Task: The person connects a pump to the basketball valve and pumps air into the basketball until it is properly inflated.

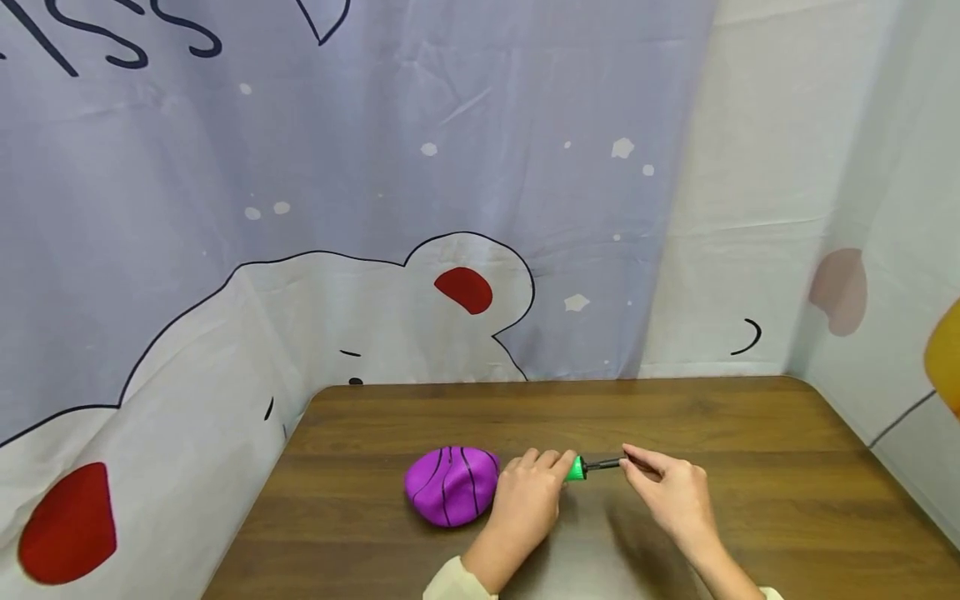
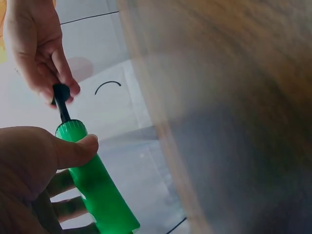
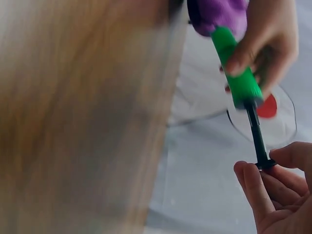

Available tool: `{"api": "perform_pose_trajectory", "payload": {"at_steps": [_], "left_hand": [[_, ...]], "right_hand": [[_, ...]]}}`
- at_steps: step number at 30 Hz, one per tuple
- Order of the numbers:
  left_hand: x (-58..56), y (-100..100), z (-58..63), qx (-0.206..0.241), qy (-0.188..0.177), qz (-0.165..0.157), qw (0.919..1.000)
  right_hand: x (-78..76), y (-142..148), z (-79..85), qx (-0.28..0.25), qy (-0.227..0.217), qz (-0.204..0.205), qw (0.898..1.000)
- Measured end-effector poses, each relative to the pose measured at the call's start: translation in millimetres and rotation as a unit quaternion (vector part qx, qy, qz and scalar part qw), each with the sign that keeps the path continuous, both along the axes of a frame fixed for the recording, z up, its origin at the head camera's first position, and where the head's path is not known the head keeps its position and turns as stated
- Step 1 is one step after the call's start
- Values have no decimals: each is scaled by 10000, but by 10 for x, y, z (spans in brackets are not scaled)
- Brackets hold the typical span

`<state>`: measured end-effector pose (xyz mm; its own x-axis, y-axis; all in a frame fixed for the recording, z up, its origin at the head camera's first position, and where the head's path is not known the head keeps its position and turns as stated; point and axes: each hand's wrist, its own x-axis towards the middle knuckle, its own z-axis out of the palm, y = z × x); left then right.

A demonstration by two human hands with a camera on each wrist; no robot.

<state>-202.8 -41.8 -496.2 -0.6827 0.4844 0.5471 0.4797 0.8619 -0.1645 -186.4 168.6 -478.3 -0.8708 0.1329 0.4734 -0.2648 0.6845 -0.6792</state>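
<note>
My left hand (image 1: 528, 496) grips the green barrel of a small hand pump (image 2: 100, 190), its thumb lying along the barrel in the left wrist view. A black plunger rod (image 3: 257, 134) sticks out of the pump's right end. With thumb and fingertips, my right hand (image 1: 678, 496) pinches the black handle (image 3: 265, 164) at the rod's tip. Left of the pump is a purple ball (image 1: 452, 487) with black lines, its skin dented and partly slack. In the right wrist view the barrel's far end meets the ball, and the pump is held above the table.
A brown wood-grain table (image 1: 360, 425) lies under the hands and the ball. Behind it and at the right hangs a printed curtain (image 1: 570, 208) with a cartoon drawing, reaching down to the table's far edge.
</note>
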Motion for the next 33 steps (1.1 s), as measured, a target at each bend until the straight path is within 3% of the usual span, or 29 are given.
{"api": "perform_pose_trajectory", "payload": {"at_steps": [5,13,23,33], "left_hand": [[-16,-12,11,102,-182,70,9998],[-21,13,9,30,-102,40,9999],[-17,42,-2,-316,-141,130,9993],[9,31,2,-180,113,-93,9997]], "right_hand": [[10,264,126,61,-194,-455,9988],[47,351,118,271,-146,-591,9978],[-5,-84,44,180,-103,-84,9997],[-26,-224,14,-348,-744,428,9957]]}}
